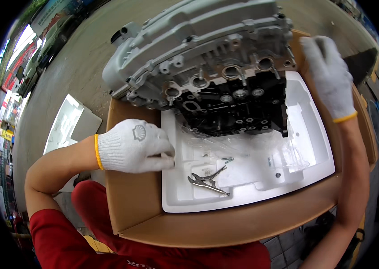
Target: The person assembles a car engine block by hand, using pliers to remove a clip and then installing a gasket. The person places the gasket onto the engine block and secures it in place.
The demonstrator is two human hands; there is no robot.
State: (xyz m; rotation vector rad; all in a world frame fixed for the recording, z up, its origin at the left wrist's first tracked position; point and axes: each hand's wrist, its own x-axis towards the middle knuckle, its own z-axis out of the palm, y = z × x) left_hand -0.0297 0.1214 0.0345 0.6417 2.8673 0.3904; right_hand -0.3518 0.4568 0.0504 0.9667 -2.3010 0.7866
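Note:
A grey and black engine (198,58) with round ports along its side stands tilted at the far end of a cardboard box. Below it, a white foam tray (252,197) lines the box (135,193). My left hand (133,145), in a white knitted glove, hovers over the box's left side; its fingers are bent, with a gap beside the thumb, and its tips are near the tray's rim. Also gloved, my right hand (330,74) is at the box's far right edge beside the engine, fingers stretched out. Locking pliers (208,181) lie in the tray.
Clear plastic film (225,145) lies under the engine. A small dark nut (278,175) and thin greenish pieces (228,159) rest in the tray. Another white foam piece (70,123) is on the floor at left. Parked cars (55,40) stand farther off.

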